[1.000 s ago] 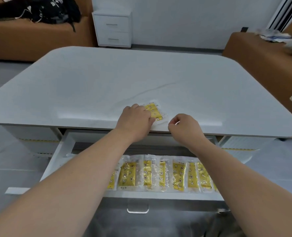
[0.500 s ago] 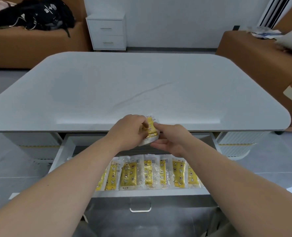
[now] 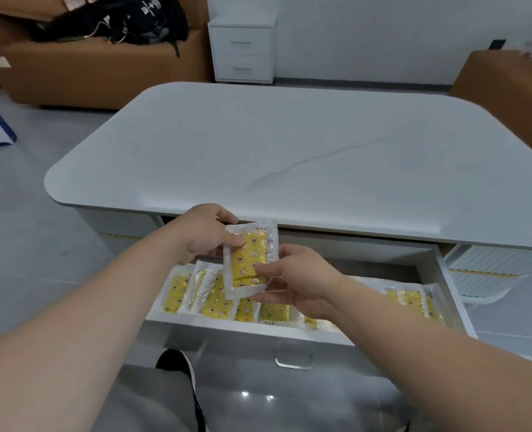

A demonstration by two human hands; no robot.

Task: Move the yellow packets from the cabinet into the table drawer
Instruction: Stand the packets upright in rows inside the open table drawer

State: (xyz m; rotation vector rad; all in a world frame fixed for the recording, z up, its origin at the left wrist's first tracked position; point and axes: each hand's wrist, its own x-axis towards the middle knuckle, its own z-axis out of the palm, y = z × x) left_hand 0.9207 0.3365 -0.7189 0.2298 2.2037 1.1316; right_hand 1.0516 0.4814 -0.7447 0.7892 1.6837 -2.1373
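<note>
A yellow packet in clear wrap with star and moon prints hangs above the open table drawer. My left hand pinches its upper left edge. My right hand grips its lower right edge with the palm turned up. Below them a row of several yellow packets lies flat in the drawer, with more at the drawer's right end. My right forearm hides the middle of the row.
The white table top lies beyond the drawer. A small white cabinet stands against the far wall. Brown sofas sit at left and right, a black bag on the left one. My black shoe is below the drawer.
The packet has been lifted off the table's front edge and brought down over the drawer, now held by both hands. The view has shifted to the left.
</note>
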